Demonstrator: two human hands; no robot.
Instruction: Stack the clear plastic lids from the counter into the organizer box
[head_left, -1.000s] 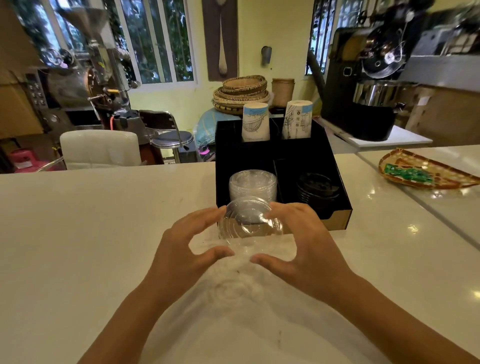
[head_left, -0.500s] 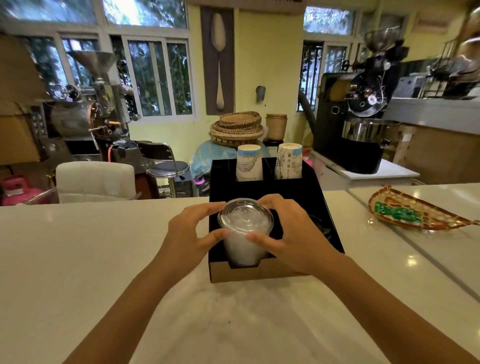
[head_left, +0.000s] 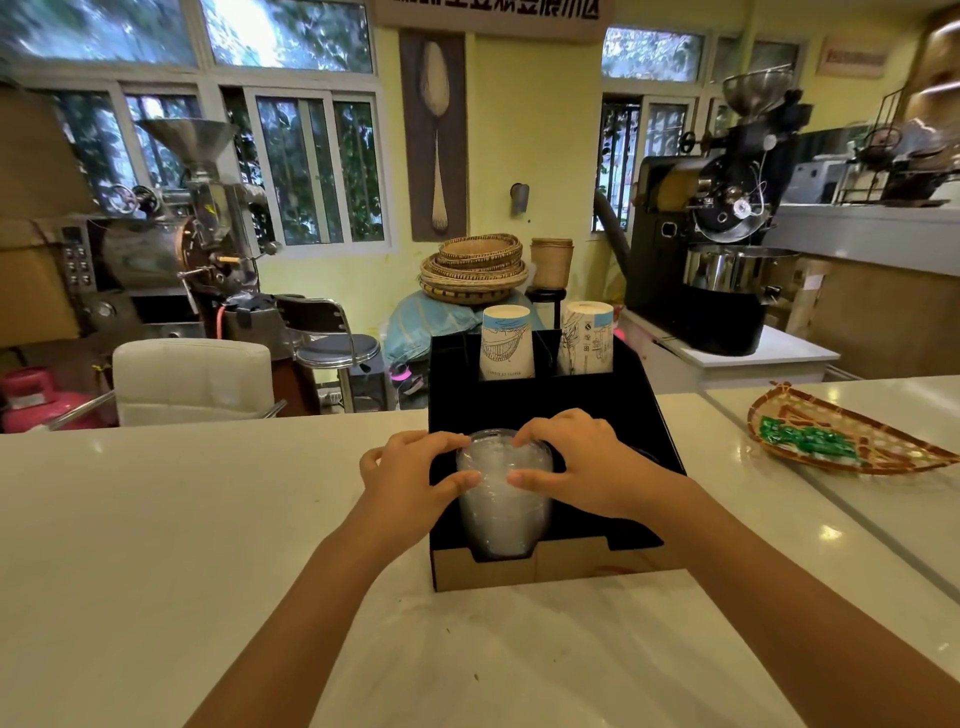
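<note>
White worktop (head_left: 156, 545) carries a black box (head_left: 545, 405): its front-left bay holds stacked clear lids (head_left: 503, 514), clasped between left hand (head_left: 410, 475) and right hand (head_left: 582, 462); rear bays hold two printed cups (head_left: 506, 343), writing unreadable.

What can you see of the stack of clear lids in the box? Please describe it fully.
The stack of clear lids is a tall column of thin, see-through plastic, looking whitish. It stands upright in the front left compartment of the black organizer box, showing through the notch in its front wall. The left hand and right hand grip its top.
</note>
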